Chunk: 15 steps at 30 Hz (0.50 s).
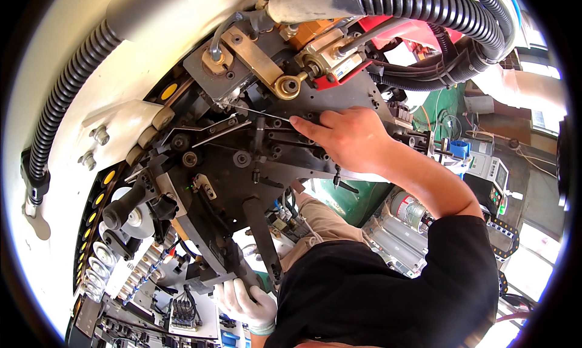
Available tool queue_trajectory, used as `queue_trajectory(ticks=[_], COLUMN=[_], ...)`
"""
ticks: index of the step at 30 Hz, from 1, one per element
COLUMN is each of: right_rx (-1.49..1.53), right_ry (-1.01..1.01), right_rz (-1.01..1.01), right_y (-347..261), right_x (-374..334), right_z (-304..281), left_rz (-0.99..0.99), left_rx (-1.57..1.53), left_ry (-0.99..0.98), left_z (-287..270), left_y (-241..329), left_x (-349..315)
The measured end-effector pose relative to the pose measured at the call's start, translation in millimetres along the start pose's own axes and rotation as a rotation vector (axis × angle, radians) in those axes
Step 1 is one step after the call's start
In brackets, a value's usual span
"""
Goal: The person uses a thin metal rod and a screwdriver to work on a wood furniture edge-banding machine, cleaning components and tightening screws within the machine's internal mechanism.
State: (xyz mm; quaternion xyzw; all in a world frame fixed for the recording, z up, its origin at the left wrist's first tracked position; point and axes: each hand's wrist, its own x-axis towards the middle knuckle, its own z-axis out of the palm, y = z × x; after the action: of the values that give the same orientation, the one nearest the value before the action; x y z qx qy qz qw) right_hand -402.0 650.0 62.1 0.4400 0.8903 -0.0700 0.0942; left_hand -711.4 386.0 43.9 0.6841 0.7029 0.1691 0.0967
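My bare right hand (pixel 354 139) reaches over a dark machine plate (pixel 221 193). Its index finger stretches forward and the other fingers are curled. A thin metal rod (pixel 267 113) runs from that fingertip to a small mechanism (pixel 230 99) under a grey block; the hand appears to pinch its near end. My left hand (pixel 247 302), in a white glove, is low in the view with its fingers curled against the lower end of a dark metal bar (pixel 218 275). What lies under those fingers is hidden.
Ribbed black hoses (pixel 424 9) arch overhead at the right, and another hose (pixel 57 106) hangs at the left. A brass-coloured link arm (pixel 257 57) sits beyond my right hand. Rollers (pixel 100 266) and a white reel (pixel 139 218) line the left. A control box (pixel 485 172) stands at the right.
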Motion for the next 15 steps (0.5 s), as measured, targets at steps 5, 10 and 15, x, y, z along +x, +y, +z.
queue_trajectory(ticks=[5, 10, 15], right_rx=[-0.026, -0.022, -0.019], right_ry=[-0.031, -0.067, -0.076], right_rz=[0.005, 0.005, 0.005], right_y=[-1.9, -1.5, -0.2], right_x=[0.9, -1.0, -3.8], right_z=[-2.7, -7.0, -9.8], left_rz=[0.005, 0.016, -0.013], left_rx=[0.004, -0.013, -0.025], left_ry=[-0.009, 0.000, -0.042], left_z=[-1.5, -1.2, -2.5], left_y=[0.8, -1.5, -0.5], left_x=[2.2, 1.4, -2.5])
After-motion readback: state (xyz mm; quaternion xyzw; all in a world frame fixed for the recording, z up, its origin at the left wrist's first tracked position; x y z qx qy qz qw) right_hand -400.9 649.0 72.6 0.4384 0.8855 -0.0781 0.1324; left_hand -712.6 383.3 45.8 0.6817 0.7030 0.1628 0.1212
